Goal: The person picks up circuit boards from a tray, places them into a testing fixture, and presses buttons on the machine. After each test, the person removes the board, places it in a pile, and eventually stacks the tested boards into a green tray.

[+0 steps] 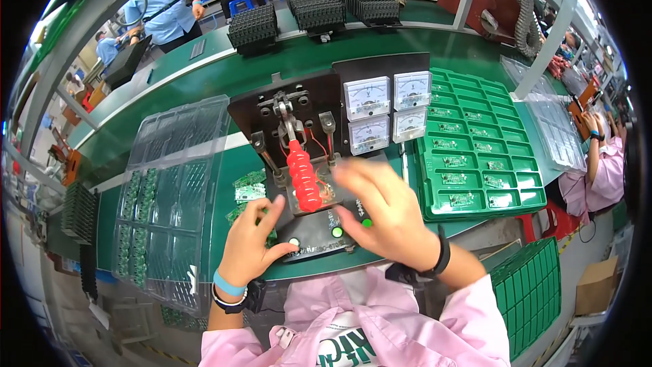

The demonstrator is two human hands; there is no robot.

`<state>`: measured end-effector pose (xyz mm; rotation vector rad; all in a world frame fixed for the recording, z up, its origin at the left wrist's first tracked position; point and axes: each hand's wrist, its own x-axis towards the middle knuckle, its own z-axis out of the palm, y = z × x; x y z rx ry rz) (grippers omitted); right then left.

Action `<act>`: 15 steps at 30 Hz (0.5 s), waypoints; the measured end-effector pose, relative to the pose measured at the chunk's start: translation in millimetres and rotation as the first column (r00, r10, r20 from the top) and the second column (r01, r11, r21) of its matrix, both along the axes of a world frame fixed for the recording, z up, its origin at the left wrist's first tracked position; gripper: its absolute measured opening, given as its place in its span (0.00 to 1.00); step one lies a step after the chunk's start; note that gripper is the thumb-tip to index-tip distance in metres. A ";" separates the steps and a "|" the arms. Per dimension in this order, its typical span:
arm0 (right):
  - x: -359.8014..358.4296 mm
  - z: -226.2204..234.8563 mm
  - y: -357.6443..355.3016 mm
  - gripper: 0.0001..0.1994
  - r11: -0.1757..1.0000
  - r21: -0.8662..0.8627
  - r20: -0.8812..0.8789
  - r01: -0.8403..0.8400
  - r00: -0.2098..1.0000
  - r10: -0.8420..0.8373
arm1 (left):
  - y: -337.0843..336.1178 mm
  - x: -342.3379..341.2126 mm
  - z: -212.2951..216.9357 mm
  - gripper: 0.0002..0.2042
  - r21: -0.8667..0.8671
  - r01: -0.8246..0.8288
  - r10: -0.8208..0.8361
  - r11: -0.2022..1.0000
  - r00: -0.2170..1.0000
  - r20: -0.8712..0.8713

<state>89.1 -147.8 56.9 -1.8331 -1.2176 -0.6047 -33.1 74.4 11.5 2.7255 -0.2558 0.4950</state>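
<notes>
A test fixture (314, 248) with a toggle clamp stands in front of me, its ribbed red handle (303, 178) pointing down toward me. Left of that handle is my left hand (248, 243), fingers apart, its thumb tip at a white round button (293, 242) on the base. My right hand (388, 212), slightly blurred, hovers over the right side with fingers stretched and thumb near a green lit button (337, 232). Neither hand holds anything that I can see. Under the clamp, a board is partly hidden. Small green circuit boards (250, 191) lie just beyond my left hand.
Four-dial analog panel meters (368, 98) stand behind the fixture. At right is a stacked green tray (519, 198) with boards in compartments; at left, a clear plastic tray (182, 214) with boards. Black racks (314, 8) line the far conveyor. Co-workers sit or stand beyond and at right.
</notes>
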 end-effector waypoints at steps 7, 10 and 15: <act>79.1 116.9 98.1 0.19 0.852 0.490 -0.231 -0.185 0.915 0.331 | 1.2 -38.2 -6.3 0.35 -0.340 -0.178 0.209 0.923 0.976 0.055; 105.2 97.1 107.4 0.14 0.863 0.503 -0.408 -0.055 0.865 0.293 | 5.4 -46.8 -13.1 0.27 -0.243 -0.264 0.286 0.934 0.956 0.062; 59.0 32.2 40.1 0.09 0.880 0.474 -0.393 0.034 0.902 0.177 | 9.8 -66.2 -31.9 0.17 -0.207 -0.397 0.406 0.894 0.914 -0.003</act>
